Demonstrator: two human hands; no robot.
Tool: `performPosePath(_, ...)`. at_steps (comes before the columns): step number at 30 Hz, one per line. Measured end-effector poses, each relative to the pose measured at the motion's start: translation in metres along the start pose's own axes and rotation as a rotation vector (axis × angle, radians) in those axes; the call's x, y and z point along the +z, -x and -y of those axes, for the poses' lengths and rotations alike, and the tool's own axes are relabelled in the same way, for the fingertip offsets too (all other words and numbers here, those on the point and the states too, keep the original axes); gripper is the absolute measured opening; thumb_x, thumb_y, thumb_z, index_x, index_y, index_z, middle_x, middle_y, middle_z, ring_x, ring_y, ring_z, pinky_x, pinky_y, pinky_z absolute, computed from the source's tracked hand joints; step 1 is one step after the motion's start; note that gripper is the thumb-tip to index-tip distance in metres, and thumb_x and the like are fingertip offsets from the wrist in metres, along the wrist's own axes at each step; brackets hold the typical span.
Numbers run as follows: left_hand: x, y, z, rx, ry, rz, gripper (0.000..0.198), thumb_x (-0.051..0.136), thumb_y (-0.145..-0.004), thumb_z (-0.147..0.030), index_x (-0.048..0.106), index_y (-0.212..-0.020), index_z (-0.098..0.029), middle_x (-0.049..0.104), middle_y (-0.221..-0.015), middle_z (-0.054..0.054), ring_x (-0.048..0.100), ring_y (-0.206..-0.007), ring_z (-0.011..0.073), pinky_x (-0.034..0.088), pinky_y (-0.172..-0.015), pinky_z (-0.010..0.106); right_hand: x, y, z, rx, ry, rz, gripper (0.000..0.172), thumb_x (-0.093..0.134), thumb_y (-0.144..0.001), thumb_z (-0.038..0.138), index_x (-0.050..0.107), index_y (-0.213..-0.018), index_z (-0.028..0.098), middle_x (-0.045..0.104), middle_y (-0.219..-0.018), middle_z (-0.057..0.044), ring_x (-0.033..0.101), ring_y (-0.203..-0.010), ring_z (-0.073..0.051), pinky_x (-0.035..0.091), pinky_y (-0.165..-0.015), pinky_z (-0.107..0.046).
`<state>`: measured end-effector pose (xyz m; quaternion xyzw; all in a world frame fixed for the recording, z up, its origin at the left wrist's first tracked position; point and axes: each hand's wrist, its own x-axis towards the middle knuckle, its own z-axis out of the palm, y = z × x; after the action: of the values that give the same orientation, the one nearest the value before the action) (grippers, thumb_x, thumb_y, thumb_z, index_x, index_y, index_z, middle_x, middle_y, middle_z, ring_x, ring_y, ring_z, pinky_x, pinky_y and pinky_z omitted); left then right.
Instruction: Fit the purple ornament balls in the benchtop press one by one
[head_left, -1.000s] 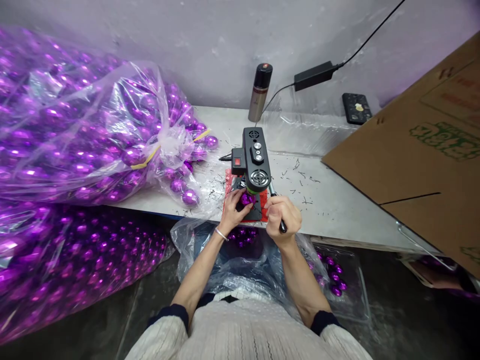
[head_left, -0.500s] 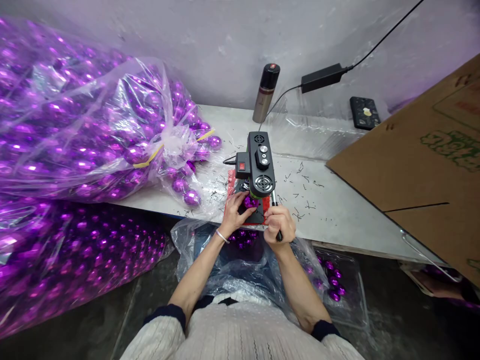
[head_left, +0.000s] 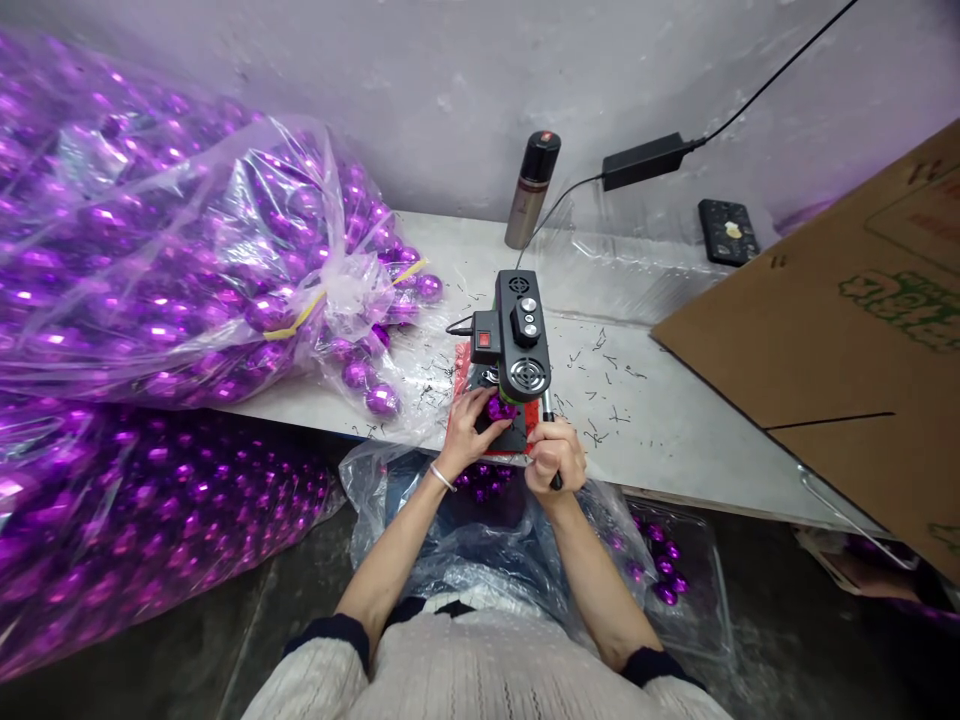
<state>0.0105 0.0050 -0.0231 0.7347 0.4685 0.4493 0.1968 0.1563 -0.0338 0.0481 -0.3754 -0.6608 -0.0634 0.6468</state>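
A small black bench drill press (head_left: 517, 335) stands on a red mat (head_left: 459, 380) at the table's front edge. My left hand (head_left: 469, 432) holds a shiny purple ball (head_left: 498, 408) under the machine's head, fingers curled round it. My right hand (head_left: 555, 455) is closed round the machine's black lever handle (head_left: 550, 420) on the right side. Both forearms reach up from my lap.
Big clear bags of purple balls (head_left: 172, 260) fill the left side. An open bag with purple balls (head_left: 487, 480) lies in my lap. A cardboard box (head_left: 840, 330) leans at the right. A flask (head_left: 531, 190), power adapter (head_left: 645, 162) and dark phone (head_left: 726, 231) sit at the back.
My right hand has pulled the lever handle down and toward me. The left hand keeps the ball under the head; the view has shifted slightly.
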Motion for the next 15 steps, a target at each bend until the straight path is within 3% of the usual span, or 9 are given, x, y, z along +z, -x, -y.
performPosePath(12, 0.0, 0.0, 0.002, -0.039, 0.017, 0.016, 0.053, 0.07, -0.094, -0.052, 0.064, -0.136, -0.021, 0.072, -0.13, 0.015, 0.067, -0.125, 0.0289, 0.051, -0.11, 0.049, 0.008, 0.013, -0.007, 0.024, -0.067, -0.051, 0.031, 0.036, -0.105, 0.027, 0.051, -0.078, 0.024, 0.061, -0.075, 0.001, 0.062, -0.06, -0.014, 0.053, -0.067, -0.035)
performPosePath(15, 0.0, 0.0, 0.001, -0.047, 0.009, 0.036, 0.051, 0.071, -0.094, -0.05, 0.064, -0.136, -0.022, 0.072, -0.129, 0.014, 0.067, -0.125, 0.0292, 0.051, -0.109, 0.05, 0.01, 0.016, -0.009, 0.003, -0.055, -0.014, 0.03, 0.038, -0.104, 0.025, 0.051, -0.077, 0.024, 0.061, -0.075, 0.001, 0.063, -0.06, -0.014, 0.053, -0.07, -0.036)
